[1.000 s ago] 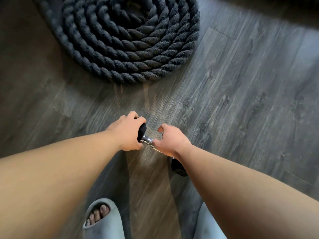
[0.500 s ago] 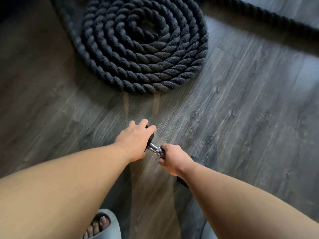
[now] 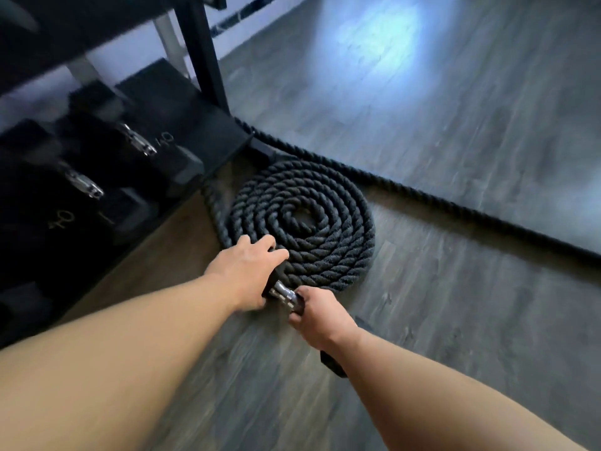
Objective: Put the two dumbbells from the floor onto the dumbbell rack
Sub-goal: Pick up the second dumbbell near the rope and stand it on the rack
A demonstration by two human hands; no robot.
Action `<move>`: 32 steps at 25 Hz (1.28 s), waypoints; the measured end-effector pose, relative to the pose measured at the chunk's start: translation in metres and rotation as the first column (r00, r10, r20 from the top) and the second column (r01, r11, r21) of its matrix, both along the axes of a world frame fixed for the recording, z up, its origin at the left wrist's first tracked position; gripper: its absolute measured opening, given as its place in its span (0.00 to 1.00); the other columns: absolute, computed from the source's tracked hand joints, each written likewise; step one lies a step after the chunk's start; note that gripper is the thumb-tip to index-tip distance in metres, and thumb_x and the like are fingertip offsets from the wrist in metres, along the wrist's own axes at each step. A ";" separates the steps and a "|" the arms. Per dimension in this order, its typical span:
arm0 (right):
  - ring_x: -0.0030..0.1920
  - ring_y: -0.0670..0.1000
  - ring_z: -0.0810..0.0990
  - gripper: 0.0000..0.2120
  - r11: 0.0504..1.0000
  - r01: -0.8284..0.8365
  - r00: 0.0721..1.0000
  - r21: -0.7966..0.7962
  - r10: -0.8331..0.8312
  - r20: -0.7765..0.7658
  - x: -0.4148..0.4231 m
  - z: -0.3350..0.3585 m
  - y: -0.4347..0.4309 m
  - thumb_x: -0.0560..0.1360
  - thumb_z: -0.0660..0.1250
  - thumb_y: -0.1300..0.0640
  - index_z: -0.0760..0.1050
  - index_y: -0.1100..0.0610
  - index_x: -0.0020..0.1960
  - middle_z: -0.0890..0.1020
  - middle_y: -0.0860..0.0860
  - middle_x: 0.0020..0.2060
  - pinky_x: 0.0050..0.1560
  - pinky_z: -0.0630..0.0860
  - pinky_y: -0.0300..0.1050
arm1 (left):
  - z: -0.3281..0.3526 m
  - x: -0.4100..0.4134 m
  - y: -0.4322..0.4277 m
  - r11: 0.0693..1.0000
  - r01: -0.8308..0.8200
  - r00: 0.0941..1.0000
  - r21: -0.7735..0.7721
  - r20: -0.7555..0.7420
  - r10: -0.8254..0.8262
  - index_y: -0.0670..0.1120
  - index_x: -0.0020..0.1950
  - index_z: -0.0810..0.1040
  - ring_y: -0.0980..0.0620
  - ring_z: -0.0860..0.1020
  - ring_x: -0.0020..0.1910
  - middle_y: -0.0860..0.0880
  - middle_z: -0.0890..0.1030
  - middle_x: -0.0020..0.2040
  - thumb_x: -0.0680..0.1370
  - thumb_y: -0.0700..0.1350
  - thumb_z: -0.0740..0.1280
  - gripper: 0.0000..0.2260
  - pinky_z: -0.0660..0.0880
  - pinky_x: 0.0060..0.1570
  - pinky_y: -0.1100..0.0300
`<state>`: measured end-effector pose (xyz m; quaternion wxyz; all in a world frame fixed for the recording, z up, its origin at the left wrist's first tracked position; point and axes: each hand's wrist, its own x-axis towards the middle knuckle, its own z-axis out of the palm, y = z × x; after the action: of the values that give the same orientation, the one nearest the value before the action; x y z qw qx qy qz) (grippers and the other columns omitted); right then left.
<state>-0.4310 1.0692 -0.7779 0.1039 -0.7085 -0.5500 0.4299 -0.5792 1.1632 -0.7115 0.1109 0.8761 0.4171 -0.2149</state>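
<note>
A black dumbbell [image 3: 283, 292] with a chrome handle hangs between my two hands, off the floor in front of a coiled rope. My left hand [image 3: 246, 271] cups its far head from above. My right hand [image 3: 320, 317] is closed around the chrome handle, and the near head [image 3: 331, 364] pokes out under my wrist. The black dumbbell rack [image 3: 208, 138] stands at the left, with two black dumbbells marked 40 [image 3: 136, 141] [image 3: 83, 185] on its low shelf. A second floor dumbbell is not in view.
A thick black battle rope [image 3: 302, 222] lies coiled on the grey wood floor just beyond my hands, its tail running off to the right. The rack's upright post [image 3: 201, 53] rises behind the coil. Bare floor stretches to the right.
The dumbbell has come up off the floor in both hands. My view has lifted and turned left, so the rack with its dumbbells has come into sight.
</note>
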 end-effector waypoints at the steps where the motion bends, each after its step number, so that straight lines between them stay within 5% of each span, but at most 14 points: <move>1: 0.34 0.51 0.71 0.09 1.000 0.007 1.000 0.027 -0.006 -0.009 -0.005 0.033 0.012 0.74 0.69 0.59 0.69 0.53 0.40 0.74 0.48 0.34 0.38 0.68 0.46 | 0.037 -0.004 0.012 1.000 -0.002 1.000 0.028 0.004 0.001 0.57 0.77 0.62 0.43 0.68 0.64 0.52 0.64 0.71 0.71 0.52 0.78 0.39 0.78 0.53 0.48; 10: 0.29 0.45 0.72 0.07 0.972 0.010 0.994 0.234 0.016 -0.108 -0.093 0.297 0.087 0.74 0.68 0.57 0.71 0.53 0.40 0.75 0.48 0.32 0.27 0.66 0.35 | 0.336 -0.082 0.058 0.967 -0.092 0.991 0.239 -0.071 0.111 0.58 0.78 0.62 0.42 0.67 0.67 0.53 0.62 0.75 0.74 0.43 0.74 0.36 0.77 0.54 0.48; 14: 0.32 0.50 0.76 0.07 0.965 -0.060 0.985 0.254 0.098 -0.140 -0.162 0.388 0.088 0.74 0.71 0.56 0.74 0.53 0.40 0.78 0.48 0.32 0.32 0.72 0.44 | 0.439 -0.146 0.039 0.949 -0.187 0.972 0.254 -0.089 0.215 0.58 0.79 0.63 0.42 0.65 0.71 0.54 0.60 0.78 0.75 0.39 0.72 0.36 0.77 0.56 0.46; 18: 0.30 0.47 0.74 0.13 0.951 -0.165 0.962 0.262 0.214 -0.170 -0.249 0.467 0.068 0.75 0.71 0.57 0.70 0.52 0.36 0.77 0.48 0.32 0.29 0.69 0.39 | 0.522 -0.229 0.008 0.925 -0.265 0.936 0.274 -0.159 0.315 0.59 0.79 0.63 0.41 0.65 0.71 0.52 0.61 0.79 0.75 0.40 0.73 0.36 0.77 0.55 0.47; 28: 0.35 0.53 0.81 0.07 0.913 -0.319 0.874 0.255 0.387 -0.293 -0.488 0.574 0.031 0.77 0.71 0.55 0.75 0.54 0.42 0.82 0.53 0.37 0.32 0.75 0.46 | 0.637 -0.460 -0.069 0.801 -0.492 0.807 0.342 -0.167 0.567 0.58 0.81 0.60 0.39 0.60 0.77 0.49 0.54 0.82 0.75 0.35 0.72 0.40 0.75 0.62 0.43; 32: 0.35 0.52 0.81 0.09 0.900 -0.375 0.849 0.224 0.430 -0.307 -0.558 0.576 0.012 0.77 0.71 0.55 0.75 0.52 0.39 0.81 0.53 0.36 0.33 0.76 0.47 | 0.630 -0.536 -0.094 0.756 -0.551 0.767 0.354 -0.141 0.625 0.56 0.82 0.58 0.39 0.67 0.71 0.43 0.61 0.76 0.75 0.38 0.73 0.40 0.76 0.61 0.45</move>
<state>-0.9886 1.0816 -0.2019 0.1621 -0.4789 -0.6910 0.5166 -1.1149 1.0688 -0.0812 -0.0110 0.6704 0.7105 -0.2134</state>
